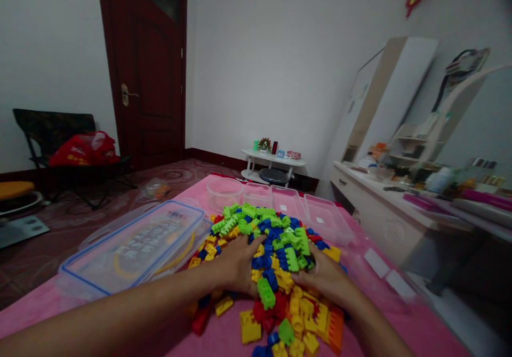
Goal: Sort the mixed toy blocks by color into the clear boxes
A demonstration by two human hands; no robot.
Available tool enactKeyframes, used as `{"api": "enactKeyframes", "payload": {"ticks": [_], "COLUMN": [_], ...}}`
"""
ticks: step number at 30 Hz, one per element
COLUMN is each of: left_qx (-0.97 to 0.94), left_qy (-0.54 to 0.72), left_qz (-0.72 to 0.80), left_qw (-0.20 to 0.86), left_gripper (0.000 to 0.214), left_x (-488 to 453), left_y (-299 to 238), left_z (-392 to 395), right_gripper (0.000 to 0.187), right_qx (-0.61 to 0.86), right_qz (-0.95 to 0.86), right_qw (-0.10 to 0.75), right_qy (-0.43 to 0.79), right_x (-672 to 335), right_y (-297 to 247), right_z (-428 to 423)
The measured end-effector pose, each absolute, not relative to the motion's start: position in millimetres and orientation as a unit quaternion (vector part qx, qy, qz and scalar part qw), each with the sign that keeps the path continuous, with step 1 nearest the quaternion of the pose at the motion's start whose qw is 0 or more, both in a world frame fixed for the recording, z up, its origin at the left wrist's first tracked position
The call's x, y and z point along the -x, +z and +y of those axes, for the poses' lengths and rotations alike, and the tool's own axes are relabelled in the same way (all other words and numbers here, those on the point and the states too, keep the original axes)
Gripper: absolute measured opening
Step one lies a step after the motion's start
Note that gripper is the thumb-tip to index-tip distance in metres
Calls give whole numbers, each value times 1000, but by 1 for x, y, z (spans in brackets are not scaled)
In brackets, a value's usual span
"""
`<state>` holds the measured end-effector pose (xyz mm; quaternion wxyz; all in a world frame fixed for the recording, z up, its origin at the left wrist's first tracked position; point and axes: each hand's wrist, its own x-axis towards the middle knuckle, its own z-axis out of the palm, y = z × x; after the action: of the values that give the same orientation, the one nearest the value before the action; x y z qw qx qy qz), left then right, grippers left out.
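A big heap of plastic building blocks [276,264] in green, blue, yellow and red lies in front of me on a pink cloth [192,341]. My left hand [238,264] reaches into its left side, thumb and fingers apart, with some fingertips hidden among the pieces. On the opposite side, my right hand [322,274] rests against the blocks with its fingers spread and partly buried. Neither hand visibly grips a single block. Loose yellow, red and green blocks lie nearer to me, between my forearms.
Behind the heap stand a clear round tub [224,194] and several clear rectangular containers [288,202]. A clear lid with a blue rim [136,248] lies to the left. A white dresser [380,208] stands at the right, and a folding chair [56,120] holds a red bag.
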<state>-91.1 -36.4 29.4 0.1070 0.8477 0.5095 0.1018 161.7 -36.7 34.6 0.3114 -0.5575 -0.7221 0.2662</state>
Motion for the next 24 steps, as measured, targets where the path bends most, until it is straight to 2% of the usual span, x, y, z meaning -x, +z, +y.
{"api": "enactKeyframes", "payload": {"ticks": [3,6,9,11,14,16,18,19,22,24], "left_qx": [-850,-863,-854,-847,-860,-870,-868,-866,-856,-827], "left_qy": [129,200,246,237,178,94,19,9,57,90], "left_qz": [481,399,315,303,351,388,398,405,473,544], "left_qw": [169,238,333,367,323,290,296,292,202,105], "left_gripper": [119,101,86,83,95,104,96,85,50,53], "left_x": [84,80,76,76,83,93,104,109,121,126], "left_y": [32,37,47,59,86,109,130,137,144,134], "left_z": [-31,-27,-25,-24,-19,-12,-1,5,26,39], "right_gripper": [69,64,61,64,69,72,73,72,62,57], "right_qx": [494,456,439,435,434,437,450,464,537,602], "right_qz": [-686,-638,-602,-612,-679,-728,-761,-771,-775,-754], "right_qw": [383,430,456,463,444,411,375,353,289,245], "right_qy": [371,447,487,470,393,332,278,254,165,97], "right_x": [-146,-136,-129,-125,-123,-128,-139,-145,-163,-169], "right_y": [30,30,34,41,53,63,72,77,86,85], "right_z": [-38,-41,-44,-45,-45,-44,-40,-36,-17,-2]}}
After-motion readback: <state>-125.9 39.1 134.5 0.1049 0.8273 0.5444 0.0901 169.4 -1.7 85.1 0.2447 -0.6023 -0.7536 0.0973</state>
